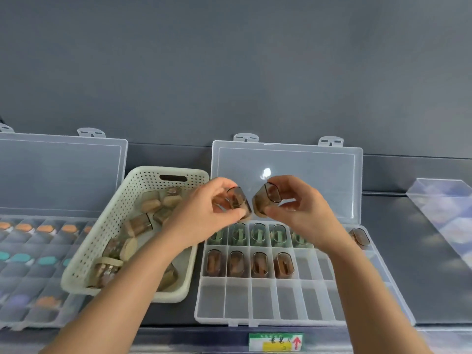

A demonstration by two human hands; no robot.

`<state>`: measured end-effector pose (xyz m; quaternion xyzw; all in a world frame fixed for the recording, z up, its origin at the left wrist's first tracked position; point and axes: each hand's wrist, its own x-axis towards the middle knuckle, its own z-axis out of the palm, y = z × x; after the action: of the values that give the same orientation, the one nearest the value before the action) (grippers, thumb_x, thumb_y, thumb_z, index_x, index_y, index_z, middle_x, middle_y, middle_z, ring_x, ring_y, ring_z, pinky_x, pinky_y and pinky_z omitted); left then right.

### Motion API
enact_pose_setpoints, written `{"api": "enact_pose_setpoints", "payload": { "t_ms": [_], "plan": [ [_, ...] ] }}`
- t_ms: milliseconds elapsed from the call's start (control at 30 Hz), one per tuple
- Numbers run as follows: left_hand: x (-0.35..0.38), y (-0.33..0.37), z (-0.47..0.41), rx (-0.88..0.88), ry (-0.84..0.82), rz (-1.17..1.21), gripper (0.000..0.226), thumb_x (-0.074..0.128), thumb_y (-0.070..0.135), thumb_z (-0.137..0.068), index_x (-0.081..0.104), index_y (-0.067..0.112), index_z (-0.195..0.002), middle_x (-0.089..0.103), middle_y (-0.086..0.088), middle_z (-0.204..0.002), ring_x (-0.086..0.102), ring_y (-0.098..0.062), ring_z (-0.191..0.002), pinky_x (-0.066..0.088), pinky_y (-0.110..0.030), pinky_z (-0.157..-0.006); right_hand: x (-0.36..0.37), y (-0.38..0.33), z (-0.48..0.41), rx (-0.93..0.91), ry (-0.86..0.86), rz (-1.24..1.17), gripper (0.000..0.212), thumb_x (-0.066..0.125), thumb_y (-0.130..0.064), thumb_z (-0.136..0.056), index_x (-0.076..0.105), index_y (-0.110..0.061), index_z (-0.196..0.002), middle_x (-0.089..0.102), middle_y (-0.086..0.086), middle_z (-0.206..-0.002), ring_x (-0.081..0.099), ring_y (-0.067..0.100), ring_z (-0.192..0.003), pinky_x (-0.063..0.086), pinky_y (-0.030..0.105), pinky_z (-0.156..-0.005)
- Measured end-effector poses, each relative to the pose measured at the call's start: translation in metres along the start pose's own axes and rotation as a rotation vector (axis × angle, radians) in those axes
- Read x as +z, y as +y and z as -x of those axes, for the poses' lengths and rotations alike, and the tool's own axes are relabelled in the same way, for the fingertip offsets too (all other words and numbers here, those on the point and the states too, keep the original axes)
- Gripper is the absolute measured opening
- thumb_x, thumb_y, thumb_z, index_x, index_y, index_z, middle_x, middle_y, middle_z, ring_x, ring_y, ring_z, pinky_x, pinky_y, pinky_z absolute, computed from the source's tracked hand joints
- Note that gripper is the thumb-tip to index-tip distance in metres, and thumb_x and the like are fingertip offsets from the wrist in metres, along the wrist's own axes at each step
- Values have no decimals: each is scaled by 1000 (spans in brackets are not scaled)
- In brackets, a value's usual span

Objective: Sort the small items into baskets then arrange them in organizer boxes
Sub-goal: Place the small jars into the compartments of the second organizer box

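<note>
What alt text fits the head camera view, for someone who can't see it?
The left hand and right hand each hold a small brown translucent case above an open clear organizer box holding green and brown cases. A pale basket of more cases sits to its left, by a second open organizer.

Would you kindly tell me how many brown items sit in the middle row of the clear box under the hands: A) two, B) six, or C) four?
C: four brown items stand side by side in the leftmost compartments of the middle row of the clear box.
</note>
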<state>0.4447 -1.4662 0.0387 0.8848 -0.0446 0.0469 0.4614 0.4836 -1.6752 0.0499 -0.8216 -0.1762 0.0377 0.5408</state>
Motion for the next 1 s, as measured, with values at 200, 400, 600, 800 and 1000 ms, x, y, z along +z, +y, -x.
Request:
{"api": "enact_pose_setpoints", "payload": {
  "t_ms": [200,400,600,800,1000],
  "plan": [
    [45,33,7,121,-134,-78,40,71,49,-70,58,37,-106,57,21,-99,60,1,-89,54,-32,-82,-51,8,35,56,-33,164,41,80,-12,-70,62,-26,-104,66,-11,-91,61,1,-83,53,16,-73],
    [87,53,10,216,-218,-217,44,70,42,-77,56,30,-116,52,18,-103,54,-1,-93,49,-27,-84,-86,28,59,135,-63,287,41,82,-17,-67,61,-33,-98,67,-19,-84,62,-2,-80,51,13,-69],
    [115,56,14,265,-238,-376,51,66,46,-80,54,29,-127,52,17,-113,49,-3,-95,36,-15,-77,-98,49,74,174,-96,390,39,84,-26,-63,60,-36,-93,65,-16,-87,59,-2,-81,43,11,-66],
    [127,54,18,273,-185,-511,50,62,44,-83,53,25,-129,57,10,-117,51,-13,-106,37,-29,-94,-93,61,80,126,-123,515,39,81,-28,-67,62,-29,-102,60,-12,-94,54,4,-87,49,21,-75],
    [139,43,21,234,-194,-623,52,58,47,-86,47,28,-132,54,12,-129,45,-11,-120,29,-34,-104,-86,68,77,87,-154,636,37,75,-32,-71,61,-28,-105,57,-12,-95,53,8,-85,52,24,-76]
  ]
}}
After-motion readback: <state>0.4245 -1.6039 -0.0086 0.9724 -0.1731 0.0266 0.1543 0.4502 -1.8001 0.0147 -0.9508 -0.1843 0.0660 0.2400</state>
